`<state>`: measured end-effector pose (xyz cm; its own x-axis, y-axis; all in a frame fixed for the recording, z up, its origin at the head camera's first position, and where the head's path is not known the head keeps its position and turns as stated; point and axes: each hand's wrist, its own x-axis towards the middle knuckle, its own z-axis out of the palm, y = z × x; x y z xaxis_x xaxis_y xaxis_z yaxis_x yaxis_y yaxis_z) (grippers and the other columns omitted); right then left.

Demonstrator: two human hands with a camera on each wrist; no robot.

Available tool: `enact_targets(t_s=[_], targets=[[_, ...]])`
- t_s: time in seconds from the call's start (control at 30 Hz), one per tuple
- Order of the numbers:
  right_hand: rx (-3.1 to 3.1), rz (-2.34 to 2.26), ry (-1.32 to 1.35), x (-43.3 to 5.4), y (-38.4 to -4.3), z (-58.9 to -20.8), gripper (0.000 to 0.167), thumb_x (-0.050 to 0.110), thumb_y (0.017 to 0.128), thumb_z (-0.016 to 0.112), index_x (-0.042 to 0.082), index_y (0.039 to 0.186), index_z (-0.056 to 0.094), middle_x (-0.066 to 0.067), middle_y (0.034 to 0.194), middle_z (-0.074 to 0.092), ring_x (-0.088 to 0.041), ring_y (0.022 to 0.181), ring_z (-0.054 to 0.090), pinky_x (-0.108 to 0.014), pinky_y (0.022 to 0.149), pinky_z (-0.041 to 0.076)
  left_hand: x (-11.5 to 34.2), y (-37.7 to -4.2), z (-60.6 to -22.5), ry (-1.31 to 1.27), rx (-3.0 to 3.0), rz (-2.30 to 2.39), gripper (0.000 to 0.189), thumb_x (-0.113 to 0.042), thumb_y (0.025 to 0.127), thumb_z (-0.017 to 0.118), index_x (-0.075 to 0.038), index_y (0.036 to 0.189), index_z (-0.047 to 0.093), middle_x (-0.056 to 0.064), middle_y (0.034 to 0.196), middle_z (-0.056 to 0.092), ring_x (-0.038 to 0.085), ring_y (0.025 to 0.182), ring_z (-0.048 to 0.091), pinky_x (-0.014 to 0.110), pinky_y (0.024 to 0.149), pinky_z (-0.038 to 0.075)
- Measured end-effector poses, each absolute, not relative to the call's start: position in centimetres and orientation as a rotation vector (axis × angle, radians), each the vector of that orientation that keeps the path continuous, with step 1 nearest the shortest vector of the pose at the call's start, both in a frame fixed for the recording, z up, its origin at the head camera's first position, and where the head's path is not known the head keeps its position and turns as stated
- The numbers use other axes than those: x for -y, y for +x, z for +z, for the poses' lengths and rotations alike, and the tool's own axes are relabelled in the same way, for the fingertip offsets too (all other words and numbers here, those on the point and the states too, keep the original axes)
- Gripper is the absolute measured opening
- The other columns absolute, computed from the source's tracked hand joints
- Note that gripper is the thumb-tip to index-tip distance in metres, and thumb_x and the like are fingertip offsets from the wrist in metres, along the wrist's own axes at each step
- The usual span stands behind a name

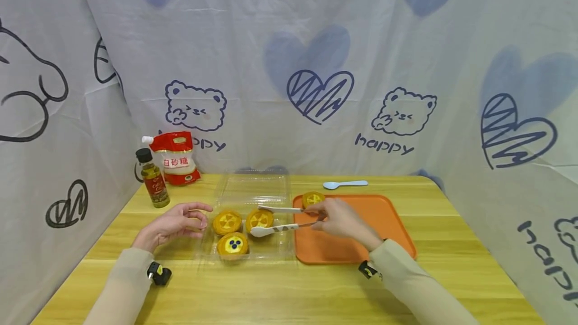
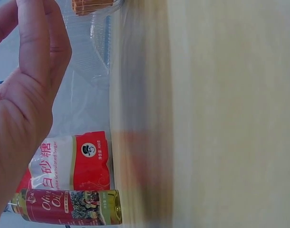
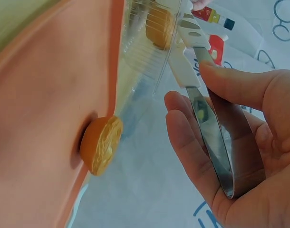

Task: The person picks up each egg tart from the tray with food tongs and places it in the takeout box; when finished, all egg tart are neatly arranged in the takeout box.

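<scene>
My right hand (image 1: 338,219) grips a pair of tongs (image 3: 211,137), metal with white tips, between thumb and fingers. The tong tips stand apart on either side of an egg tart (image 1: 259,217) in the clear plastic container (image 1: 275,252). Two more tarts sit at the container's left: a plain one (image 1: 227,222) and one topped with blueberries (image 1: 233,246). Another tart (image 3: 101,145) rests on the orange tray (image 1: 375,214), close to its far left corner. Beside the container's left edge, my left hand (image 1: 176,222) hovers with loosely bent fingers, holding nothing.
The container's lid (image 1: 253,188) stands raised at the back. An olive oil bottle (image 1: 155,184) and a red-and-white sugar bag (image 1: 177,159) are at the back left. Behind the tray lies a pale blue spoon (image 1: 345,184). A printed curtain (image 1: 253,64) surrounds the wooden table (image 1: 253,295).
</scene>
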<state>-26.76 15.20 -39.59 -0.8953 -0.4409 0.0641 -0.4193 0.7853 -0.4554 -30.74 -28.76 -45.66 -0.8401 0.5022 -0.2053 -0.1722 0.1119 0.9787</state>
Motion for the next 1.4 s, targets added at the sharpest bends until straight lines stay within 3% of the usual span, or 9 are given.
enact_targets(t_s=[0.27,0.47,0.73,0.83,1.03,1.13,1.4], targets=[[-2.915,-0.710,-0.698,-14.3,-26.9,-39.4,0.040,0.018,0.085,0.076,0.014,0.124,0.069,0.000,0.098,0.073,-0.009,0.074,0.059,-0.032,0.070,0.053,28.7,-30.9,-45.7,0.311,-1.898,1.779,0.064,-0.003,0.091,0.066,0.009,0.142,0.030,0.002,0.096,0.062,0.015,0.081,0.065,0.034,0.079,0.061],[-2.891,-0.677,-0.706,-14.0,-27.3,-39.3,0.043,0.021,0.085,0.076,0.016,0.127,0.067,0.003,0.093,0.070,-0.011,0.067,0.052,-0.029,0.062,0.045,28.6,-30.9,-45.7,0.303,-1.902,1.776,0.064,-0.002,0.090,0.066,0.009,0.143,0.030,0.003,0.097,0.062,0.015,0.081,0.065,0.035,0.079,0.061],[-2.851,-0.713,-0.655,-14.4,-27.2,-38.5,0.045,0.020,0.084,0.078,0.015,0.127,0.067,-0.001,0.113,0.072,-0.012,0.085,0.064,-0.036,0.078,0.057,28.6,-30.8,-45.6,0.303,-1.892,1.779,0.065,-0.002,0.091,0.065,0.009,0.143,0.029,0.002,0.096,0.062,0.015,0.081,0.066,0.035,0.080,0.061],[-2.835,-0.754,-0.676,-15.0,-27.2,-38.2,0.044,0.017,0.084,0.078,0.013,0.127,0.067,-0.001,0.115,0.072,-0.015,0.089,0.065,-0.035,0.079,0.056,28.5,-30.8,-45.6,0.308,-1.884,1.782,0.063,-0.001,0.091,0.065,0.009,0.142,0.030,0.002,0.096,0.062,0.014,0.081,0.066,0.034,0.079,0.061],[-2.842,-0.716,-0.705,-15.8,-27.3,-37.8,0.042,0.015,0.084,0.077,0.013,0.125,0.068,0.001,0.116,0.072,-0.014,0.066,0.055,-0.029,0.062,0.046,28.6,-30.8,-45.5,0.308,-1.888,1.775,0.062,-0.001,0.091,0.064,0.009,0.142,0.030,0.003,0.098,0.061,0.015,0.083,0.065,0.034,0.080,0.061],[-2.832,-0.706,-0.708,-15.8,-27.5,-38.1,0.041,0.013,0.085,0.076,0.014,0.125,0.068,0.001,0.116,0.072,-0.012,0.064,0.053,-0.028,0.060,0.045,28.6,-30.9,-45.6,0.305,-1.895,1.770,0.063,-0.001,0.091,0.064,0.009,0.142,0.029,0.004,0.098,0.061,0.015,0.083,0.065,0.034,0.080,0.061],[-2.849,-0.707,-0.702,-15.4,-27.7,-38.7,0.040,0.015,0.086,0.075,0.017,0.126,0.068,0.001,0.115,0.072,-0.012,0.087,0.064,-0.031,0.075,0.053,28.5,-31.0,-45.6,0.309,-1.905,1.761,0.065,-0.002,0.091,0.065,0.010,0.143,0.028,0.005,0.099,0.061,0.015,0.082,0.065,0.035,0.080,0.061]])
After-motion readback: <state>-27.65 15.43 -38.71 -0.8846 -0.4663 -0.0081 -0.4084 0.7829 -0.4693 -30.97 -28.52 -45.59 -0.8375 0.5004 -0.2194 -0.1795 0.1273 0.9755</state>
